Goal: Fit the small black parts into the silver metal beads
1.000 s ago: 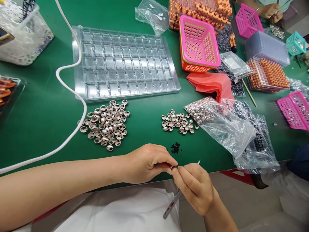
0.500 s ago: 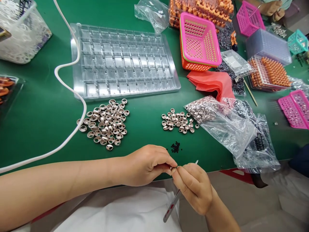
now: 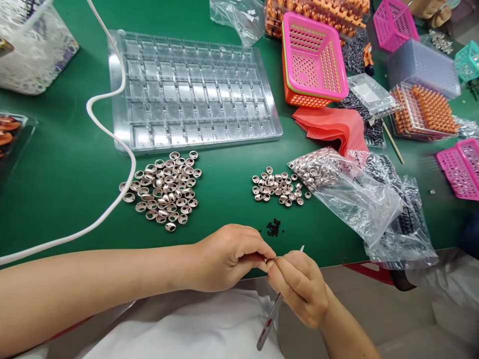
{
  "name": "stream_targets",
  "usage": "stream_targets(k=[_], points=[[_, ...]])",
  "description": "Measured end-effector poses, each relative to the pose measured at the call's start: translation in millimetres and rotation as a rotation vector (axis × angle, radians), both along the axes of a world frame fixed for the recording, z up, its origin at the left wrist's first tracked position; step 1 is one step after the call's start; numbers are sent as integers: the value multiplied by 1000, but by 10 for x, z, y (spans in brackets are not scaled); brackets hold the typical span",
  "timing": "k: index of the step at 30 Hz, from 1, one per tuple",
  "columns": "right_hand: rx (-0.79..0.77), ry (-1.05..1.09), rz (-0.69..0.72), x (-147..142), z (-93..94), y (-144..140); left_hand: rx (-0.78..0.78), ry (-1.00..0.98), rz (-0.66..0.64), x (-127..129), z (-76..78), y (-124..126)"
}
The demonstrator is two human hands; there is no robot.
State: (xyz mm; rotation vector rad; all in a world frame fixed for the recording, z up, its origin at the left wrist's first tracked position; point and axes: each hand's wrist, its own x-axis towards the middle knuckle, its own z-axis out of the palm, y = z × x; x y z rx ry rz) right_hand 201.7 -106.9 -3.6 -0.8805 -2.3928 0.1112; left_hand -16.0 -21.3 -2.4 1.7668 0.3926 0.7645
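Near the table's front edge, the fingertips of both my hands meet. My left hand [image 3: 234, 257] pinches a small silvery metal piece, mostly hidden by the fingers. My right hand [image 3: 301, 286] is closed around metal tweezers [image 3: 270, 321]; one end sticks out down and left, the pointed end up and right. Its thumb and fingertip also press at the small piece. Just beyond my hands lies a little heap of tiny black parts [image 3: 274, 228]. Farther off is a small group of silvery ring-like metal caps [image 3: 279, 187]. A larger pile of similar caps [image 3: 168, 187] lies to the left.
A clear compartment tray [image 3: 198, 94] lies behind the piles. A white cable [image 3: 108, 132] winds across the left side. On the right are a plastic bag of metal caps [image 3: 318, 167], red cloth-like sheets [image 3: 333, 127] and stacked baskets [image 3: 314, 60]. Another person's hands [image 3: 430, 10] show at top right.
The view has shifted slightly. My hands stay together in nearly the same pose, with the tweezers tilted a little differently. The piles look the same.
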Motion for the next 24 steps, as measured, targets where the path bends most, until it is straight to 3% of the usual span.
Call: stream_targets(k=[3,11,15,24], points=[[30,122,21,-22,-21,55,-3,20,10,1,2,3],[-28,147,10,-30,-89,67,15,33,45,-3,-1,24],[-66,164,21,-27,-50,57,10,20,30,3,-3,37],[23,108,-22,-28,50,46,-21,-29,6,10,-8,47]])
